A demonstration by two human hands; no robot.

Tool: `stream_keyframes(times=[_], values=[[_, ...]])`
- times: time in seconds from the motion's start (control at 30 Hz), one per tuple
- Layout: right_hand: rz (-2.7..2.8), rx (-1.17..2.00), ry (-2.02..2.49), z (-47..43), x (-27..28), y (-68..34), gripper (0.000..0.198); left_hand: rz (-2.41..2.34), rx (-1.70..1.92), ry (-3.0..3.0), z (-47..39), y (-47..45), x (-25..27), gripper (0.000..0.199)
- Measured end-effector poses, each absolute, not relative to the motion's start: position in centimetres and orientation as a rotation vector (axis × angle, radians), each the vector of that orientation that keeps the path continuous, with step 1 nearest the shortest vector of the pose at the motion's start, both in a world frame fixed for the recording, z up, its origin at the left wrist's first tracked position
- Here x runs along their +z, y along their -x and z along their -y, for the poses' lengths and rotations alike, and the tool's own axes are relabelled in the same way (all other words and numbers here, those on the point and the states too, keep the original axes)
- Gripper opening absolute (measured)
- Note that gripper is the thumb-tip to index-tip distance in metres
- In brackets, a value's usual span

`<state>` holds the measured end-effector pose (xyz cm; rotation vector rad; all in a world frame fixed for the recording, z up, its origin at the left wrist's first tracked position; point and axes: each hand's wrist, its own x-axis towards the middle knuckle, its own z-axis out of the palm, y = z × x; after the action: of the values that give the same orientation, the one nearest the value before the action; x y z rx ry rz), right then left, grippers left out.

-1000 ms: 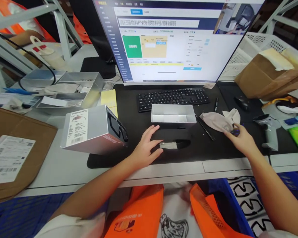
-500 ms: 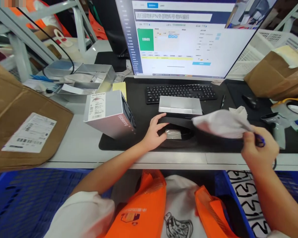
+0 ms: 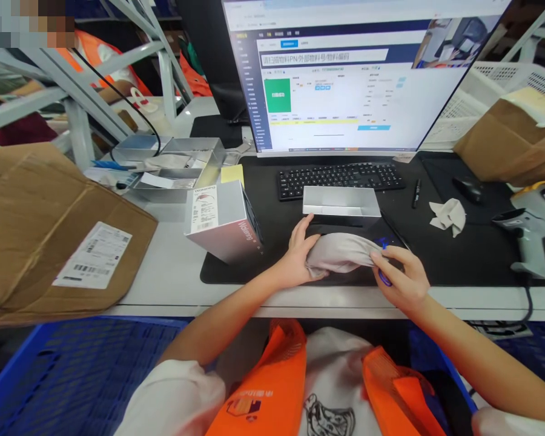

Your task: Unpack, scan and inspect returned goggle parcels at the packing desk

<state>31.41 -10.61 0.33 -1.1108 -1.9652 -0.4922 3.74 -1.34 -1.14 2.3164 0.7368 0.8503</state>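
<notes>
On the black mat (image 3: pixel 463 263), just in front of me, my two hands are at a soft gray cloth pouch (image 3: pixel 343 253). The pouch is between them, just above the near edge of the mat or resting on it; I can't tell which. My right hand (image 3: pixel 402 275) pinches the right end of the pouch with its thumb and fingers. A small blue loop (image 3: pixel 384 277) sticks out by the same fingers. My left hand (image 3: pixel 300 257) touches the left end, with its fingers spread and one finger pointing up. Some of its fingers are hidden, so I can't tell how tightly it holds on.

Just past the pouch is an open silver box (image 3: pixel 340 194), near my left fingertip. Behind that box is a black keyboard (image 3: pixel 340 177), and then a big screen (image 3: pixel 327 130) with a green square on it.

To the left of my hands, a silver and pink box (image 3: pixel 222 224) stands partly on the mat and partly on the white counter (image 3: pixel 177 266). Farther left is a big brown cardboard box (image 3: pixel 40 236) with a white label. To the right I see a black pen (image 3: pixel 416 194), a crumpled white paper (image 3: pixel 449 216), a black mouse (image 3: pixel 467 189) and a gray scanner (image 3: pixel 531 248).
</notes>
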Motion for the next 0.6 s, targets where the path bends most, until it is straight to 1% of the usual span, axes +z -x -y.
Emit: stream_keyframes(times=[0.07, 0.23, 0.27, 0.4, 0.5, 0.6], values=[[2.003, -0.434, 1.075, 10.7, -0.5, -32.0, 0.025, -0.786, 0.846, -2.300, 1.5, -3.9, -1.0, 0.076], [2.240, -0.202, 1.012, 10.7, -0.8, -33.8, 0.044, -0.909, 0.829, -2.254, 1.9, -4.4, -1.2, 0.066], [2.264, -0.149, 1.029, 10.5, -0.6, -33.9, 0.044, -0.910, 0.830, -2.267, 2.0, -4.5, -1.2, 0.066], [2.313, -0.001, 1.208, 9.3, 0.5, -33.0, 0.031, -0.903, 0.811, -2.319, 2.2, -4.4, -1.1, 0.066], [2.452, 0.071, 1.337, 8.0, 1.3, -32.3, 0.033, -0.862, 0.778, -2.364, 2.1, -4.0, -1.1, 0.059], [2.522, 0.193, 1.371, 7.1, 2.2, -32.3, 0.034, -0.787, 0.754, -2.370, 1.6, -3.6, -1.4, 0.048]])
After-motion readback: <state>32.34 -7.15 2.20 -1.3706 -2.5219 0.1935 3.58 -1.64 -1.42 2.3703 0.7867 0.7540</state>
